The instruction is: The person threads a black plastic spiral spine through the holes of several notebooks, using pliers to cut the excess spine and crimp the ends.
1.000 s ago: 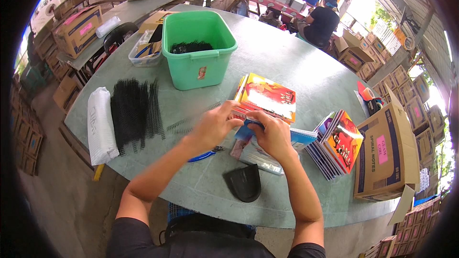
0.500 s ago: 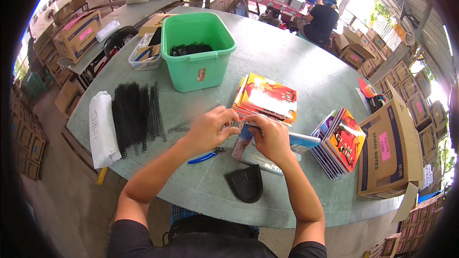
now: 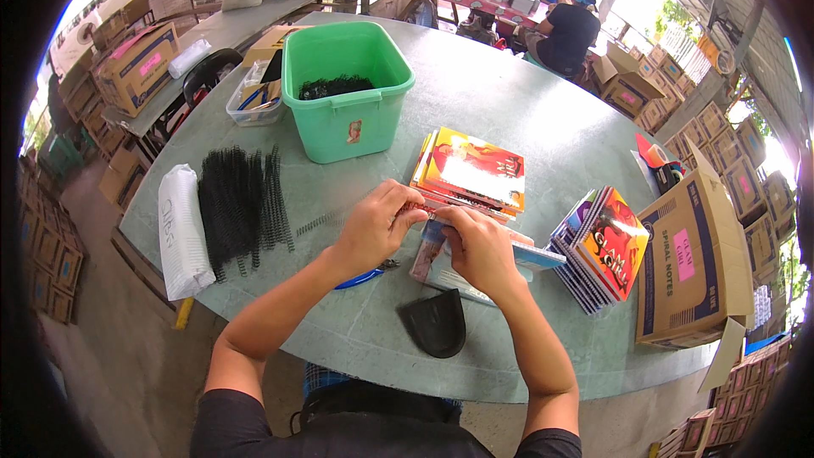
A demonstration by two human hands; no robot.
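Across the table (image 3: 314,322), the bin (image 3: 356,123) and orange books (image 3: 476,168) sit beyond the hands, probably for easy reach. Nearer, the blue book (image 3: 544,257) is clamped in the right hand (image 3: 479,244), seemingly to steady its edge; the left hand's (image 3: 377,225) fingertips curl close there, on what I cannot tell.

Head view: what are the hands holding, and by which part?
The right hand holds a blue notebook near its left end. The left hand is at that end; whether it grips anything cannot be told.
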